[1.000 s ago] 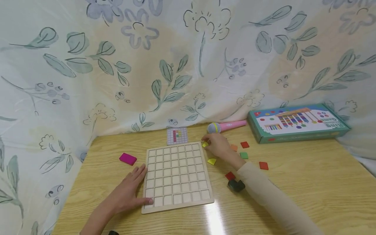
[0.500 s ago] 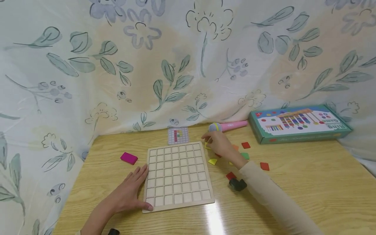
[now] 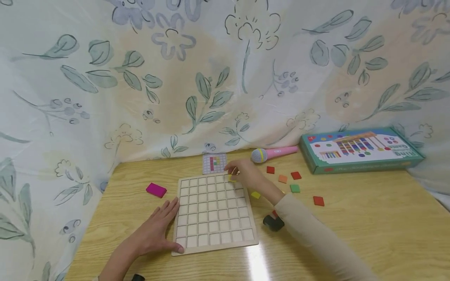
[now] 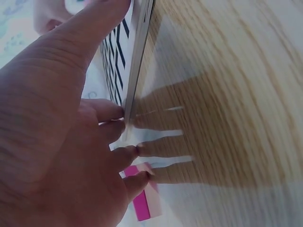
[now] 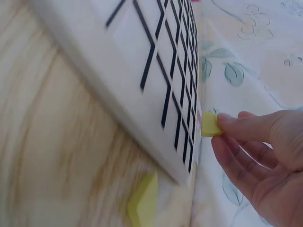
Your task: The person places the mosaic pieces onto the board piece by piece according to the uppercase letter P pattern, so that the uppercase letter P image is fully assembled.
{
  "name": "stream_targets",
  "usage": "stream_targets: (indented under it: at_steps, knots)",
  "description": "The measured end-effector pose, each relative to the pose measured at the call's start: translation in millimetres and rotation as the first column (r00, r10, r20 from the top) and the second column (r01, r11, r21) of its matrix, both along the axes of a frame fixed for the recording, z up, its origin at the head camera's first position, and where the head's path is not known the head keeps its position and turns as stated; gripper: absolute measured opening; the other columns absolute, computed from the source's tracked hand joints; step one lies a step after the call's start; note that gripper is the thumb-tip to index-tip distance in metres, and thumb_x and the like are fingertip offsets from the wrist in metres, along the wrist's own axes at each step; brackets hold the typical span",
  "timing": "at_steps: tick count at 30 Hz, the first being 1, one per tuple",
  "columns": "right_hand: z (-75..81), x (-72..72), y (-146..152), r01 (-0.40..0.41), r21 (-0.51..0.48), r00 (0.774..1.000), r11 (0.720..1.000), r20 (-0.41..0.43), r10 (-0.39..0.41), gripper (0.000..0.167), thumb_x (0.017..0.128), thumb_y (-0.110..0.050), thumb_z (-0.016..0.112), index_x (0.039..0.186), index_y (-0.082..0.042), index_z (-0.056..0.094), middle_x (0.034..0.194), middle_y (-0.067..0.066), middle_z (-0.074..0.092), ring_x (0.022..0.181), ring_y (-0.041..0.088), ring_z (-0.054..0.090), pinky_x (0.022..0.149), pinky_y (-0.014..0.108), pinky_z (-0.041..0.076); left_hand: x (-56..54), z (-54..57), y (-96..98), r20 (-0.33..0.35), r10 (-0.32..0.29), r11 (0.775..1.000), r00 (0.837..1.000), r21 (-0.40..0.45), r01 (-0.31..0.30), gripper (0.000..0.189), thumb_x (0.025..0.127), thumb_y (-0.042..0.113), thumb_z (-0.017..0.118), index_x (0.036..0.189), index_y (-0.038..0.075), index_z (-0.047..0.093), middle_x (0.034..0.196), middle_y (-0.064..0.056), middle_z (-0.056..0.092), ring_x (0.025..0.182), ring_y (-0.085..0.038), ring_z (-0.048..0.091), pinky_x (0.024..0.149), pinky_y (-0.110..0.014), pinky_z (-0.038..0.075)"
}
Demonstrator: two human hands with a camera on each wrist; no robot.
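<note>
A pale wooden grid board (image 3: 213, 205) with square recesses lies flat on the table. My left hand (image 3: 154, 230) rests along its left edge, thumb on the near left corner and fingers spread, as the left wrist view also shows. Over the board's far right corner, my right hand (image 3: 247, 174) pinches a small yellow tile (image 5: 209, 124) between thumb and fingertips. Another yellow piece (image 3: 256, 194) lies just right of the board. Behind the board sits a pattern card (image 3: 215, 163) printed with a grid and coloured squares.
Several loose tiles, including a red tile (image 3: 318, 201), a green tile (image 3: 295, 188) and an orange tile (image 3: 283, 178), lie to the right. A magenta block (image 3: 156, 190) is at left. A pink toy microphone (image 3: 277, 153) and a game box (image 3: 362, 150) stand by the floral curtain (image 3: 197, 78).
My right hand has picked up the yellow tile from beside the board and carried it left, over the far right corner. The left hand stays on the board's edge.
</note>
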State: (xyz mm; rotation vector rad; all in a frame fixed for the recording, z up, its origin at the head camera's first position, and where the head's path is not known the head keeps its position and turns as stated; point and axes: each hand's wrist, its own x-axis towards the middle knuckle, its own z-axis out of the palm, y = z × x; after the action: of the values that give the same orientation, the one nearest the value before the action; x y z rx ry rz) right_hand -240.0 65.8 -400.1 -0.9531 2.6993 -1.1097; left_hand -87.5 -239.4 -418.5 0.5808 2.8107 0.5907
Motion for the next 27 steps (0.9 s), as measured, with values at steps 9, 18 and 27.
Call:
stream_targets:
  at_steps: [9,18,27]
  knots:
    - [-3.9,6.1,-26,-0.086,-0.004,0.995,0.996,0.053,0.086,0.028,0.082,0.004,0.075,0.109,0.000,0.071,0.087,0.002,0.068,0.081,0.012,0.064,0.072,0.021,0.053,0.3,-1.4,0.8,-0.004,0.002,1.000,1.000,-0.013,-0.002,0.129,0.062,0.073,0.074,0.152,-0.004,0.025,0.160,-0.019,0.021,0.145,-0.045,0.015,0.116,-0.060,0.017]
    - [-11.9,7.7,-35,-0.057,-0.018,0.992,0.998,0.108,0.058,0.027,0.082,0.007,0.074,0.108,0.001,0.070,0.086,0.002,0.066,0.080,0.014,0.063,0.072,0.021,0.053,1.2,-2.9,0.3,-0.005,0.001,1.000,1.000,-0.014,-0.001,0.130,0.062,0.074,0.073,0.152,-0.005,0.024,0.160,-0.019,0.021,0.145,-0.046,0.016,0.116,-0.060,0.017]
    - [-12.1,7.8,-38,-0.022,0.053,0.996,0.998,0.092,0.017,0.020,0.083,0.004,0.074,0.102,-0.003,0.072,0.086,0.001,0.067,0.079,0.012,0.061,0.073,0.024,0.053,1.3,-1.9,1.6,-0.001,0.004,1.000,1.000,-0.014,-0.004,0.130,0.062,0.073,0.074,0.153,-0.004,0.023,0.161,-0.018,0.020,0.145,-0.046,0.016,0.116,-0.061,0.016]
